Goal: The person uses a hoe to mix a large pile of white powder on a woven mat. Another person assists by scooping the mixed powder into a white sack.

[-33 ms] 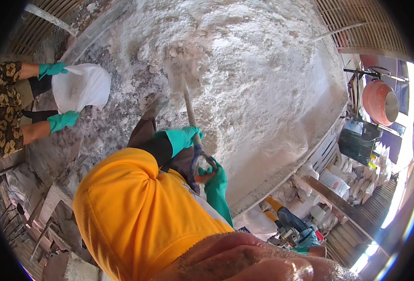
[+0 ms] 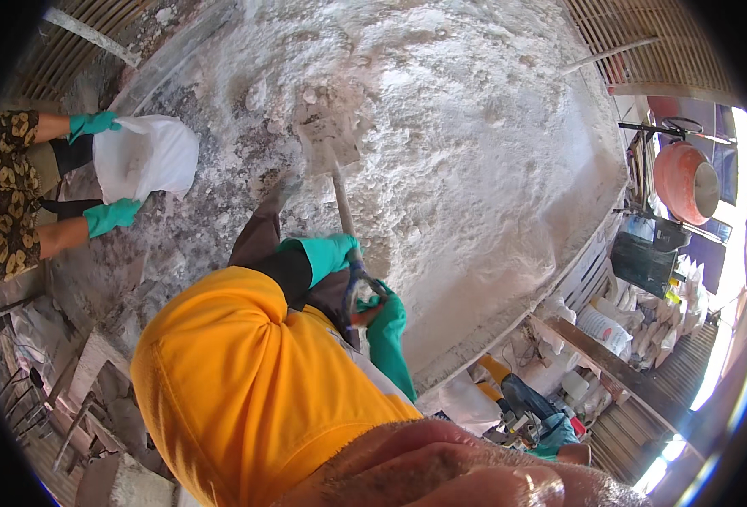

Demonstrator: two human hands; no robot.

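I hold a shovel with both gloved hands. My left hand (image 2: 335, 256), in a green glove, is closed around its shaft (image 2: 342, 201). Closer to me, my right hand (image 2: 387, 314), also green-gloved, is wrapped around the grip at the handle's end. The shovel's dusty blade (image 2: 329, 145) lies flat against a broad heap of white powder (image 2: 466, 160), with some powder on it. To the left, a co-worker's two green-gloved hands (image 2: 113, 218) hold a white sack (image 2: 147, 159) with its mouth spread.
A low wall (image 2: 509, 317) bounds the heap on the right. Beyond it are an orange mixer drum (image 2: 686, 184), a dark bin (image 2: 644, 258), a white bucket (image 2: 602, 329) and another person's gloved hand (image 2: 555, 435). Slatted panels (image 2: 661, 42) stand at the far corners.
The shovel and my two hands have shifted very slightly, and the blade looks less blurred. The co-worker's sack stays almost where it was.
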